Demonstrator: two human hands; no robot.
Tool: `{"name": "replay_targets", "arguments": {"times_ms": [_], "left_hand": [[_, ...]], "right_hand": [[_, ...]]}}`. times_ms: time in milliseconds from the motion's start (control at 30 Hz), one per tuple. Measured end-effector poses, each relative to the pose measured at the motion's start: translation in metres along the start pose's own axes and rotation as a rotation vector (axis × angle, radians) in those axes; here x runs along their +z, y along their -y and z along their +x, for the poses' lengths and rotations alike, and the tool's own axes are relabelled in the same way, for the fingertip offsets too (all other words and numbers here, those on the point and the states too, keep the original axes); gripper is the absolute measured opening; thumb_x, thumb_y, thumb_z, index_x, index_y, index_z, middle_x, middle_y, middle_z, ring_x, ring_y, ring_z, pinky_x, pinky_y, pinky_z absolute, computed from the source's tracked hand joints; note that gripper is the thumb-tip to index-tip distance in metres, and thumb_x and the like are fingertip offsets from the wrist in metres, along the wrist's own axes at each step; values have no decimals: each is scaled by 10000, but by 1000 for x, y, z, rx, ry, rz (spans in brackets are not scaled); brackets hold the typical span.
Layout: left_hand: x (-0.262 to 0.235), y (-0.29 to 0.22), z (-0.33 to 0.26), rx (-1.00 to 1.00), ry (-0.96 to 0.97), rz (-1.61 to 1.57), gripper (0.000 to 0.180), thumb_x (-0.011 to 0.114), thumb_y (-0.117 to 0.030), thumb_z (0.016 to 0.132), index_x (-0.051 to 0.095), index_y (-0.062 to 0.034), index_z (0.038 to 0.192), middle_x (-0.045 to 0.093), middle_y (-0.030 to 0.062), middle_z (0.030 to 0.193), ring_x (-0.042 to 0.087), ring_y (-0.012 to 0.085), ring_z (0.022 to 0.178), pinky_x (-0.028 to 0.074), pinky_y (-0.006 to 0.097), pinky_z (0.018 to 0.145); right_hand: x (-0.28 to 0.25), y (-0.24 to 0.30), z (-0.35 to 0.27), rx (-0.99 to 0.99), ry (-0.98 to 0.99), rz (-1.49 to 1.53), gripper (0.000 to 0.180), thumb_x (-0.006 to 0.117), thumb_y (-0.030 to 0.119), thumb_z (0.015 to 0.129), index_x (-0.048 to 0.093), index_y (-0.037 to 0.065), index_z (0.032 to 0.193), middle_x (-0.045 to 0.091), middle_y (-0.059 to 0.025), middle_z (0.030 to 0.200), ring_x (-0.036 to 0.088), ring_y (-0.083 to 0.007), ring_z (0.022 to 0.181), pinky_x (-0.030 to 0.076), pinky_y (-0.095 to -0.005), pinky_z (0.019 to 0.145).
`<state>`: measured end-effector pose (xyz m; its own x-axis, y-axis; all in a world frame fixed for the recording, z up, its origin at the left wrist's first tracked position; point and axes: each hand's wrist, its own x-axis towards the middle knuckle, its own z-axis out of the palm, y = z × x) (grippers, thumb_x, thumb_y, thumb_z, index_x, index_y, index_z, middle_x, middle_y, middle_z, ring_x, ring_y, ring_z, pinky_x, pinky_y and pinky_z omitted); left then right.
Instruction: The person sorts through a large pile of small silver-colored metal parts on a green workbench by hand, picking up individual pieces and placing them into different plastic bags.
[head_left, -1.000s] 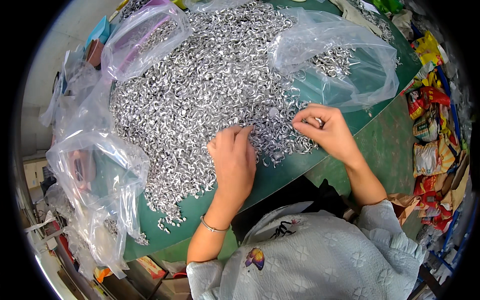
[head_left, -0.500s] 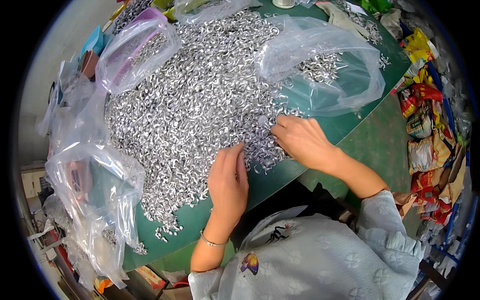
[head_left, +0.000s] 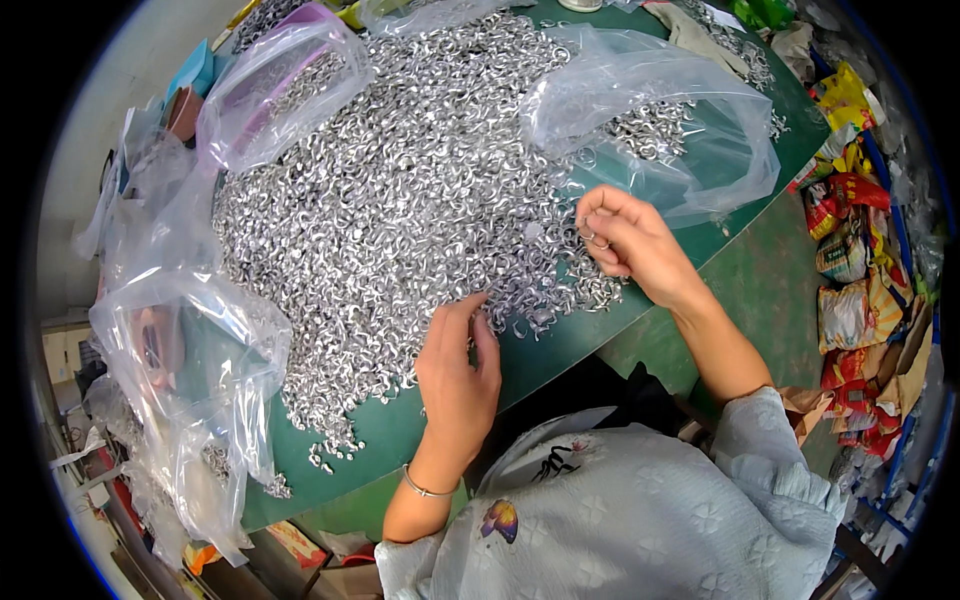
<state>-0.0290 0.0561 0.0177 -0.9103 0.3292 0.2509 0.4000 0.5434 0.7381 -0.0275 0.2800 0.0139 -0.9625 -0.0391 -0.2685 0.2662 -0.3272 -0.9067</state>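
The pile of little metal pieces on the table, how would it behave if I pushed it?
The pile of metal pieces would likely shift loosely, being many separate bits. Some may catch on each other, since many look hooked. Strays at its edge could slide easily, as the green table looks smooth.

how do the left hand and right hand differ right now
The left hand reaches over the metal pile's near edge, thumb and forefinger parted; the right hand is curled, holding a small metal piece. The left hand has a bracelet at its wrist; the right hand shows none. Both are ungloved.
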Motion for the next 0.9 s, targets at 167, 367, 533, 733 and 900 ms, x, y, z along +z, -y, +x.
{"name": "replay_targets", "arguments": {"times_ms": [167,367,533,733,900], "left_hand": [[-5,1,-5,-127,57,-78,194,531,93,777,557,6,948,528,152,776,538,288,645,431,347,570],[13,1,1,129,95,46,188,538,64,791,586,-16,954,508,123,789,520,267,676,422,331,565],[26,-2,16,306,318,206,218,553,1,738,578,-4,954,466,119,792,529,272,737,446,347,591],[30,6,21,416,361,276,147,571,-19,721,556,13,864,452,112,792,523,270,760,455,344,583],[30,7,19,270,280,208,117,630,-68,758,582,-17,853,479,93,785,534,259,737,441,348,576]], "right_hand": [[7,-1,1,204,-23,626,117,453,106,868,507,6,896,483,-76,804,457,-124,589,360,-216,428],[-3,-8,-4,128,108,-3,109,593,108,815,603,11,864,582,-54,710,569,-164,660,441,-268,549],[17,-16,-20,-333,-58,-1235,123,654,131,757,638,26,819,600,-109,731,603,-281,703,464,-381,602],[13,-17,-16,-372,-18,-1257,99,626,114,771,628,24,813,605,-94,723,584,-303,669,455,-396,588],[5,-6,-16,-50,-102,-284,105,505,97,832,569,16,814,526,-11,666,459,-97,520,333,-209,411]]}}
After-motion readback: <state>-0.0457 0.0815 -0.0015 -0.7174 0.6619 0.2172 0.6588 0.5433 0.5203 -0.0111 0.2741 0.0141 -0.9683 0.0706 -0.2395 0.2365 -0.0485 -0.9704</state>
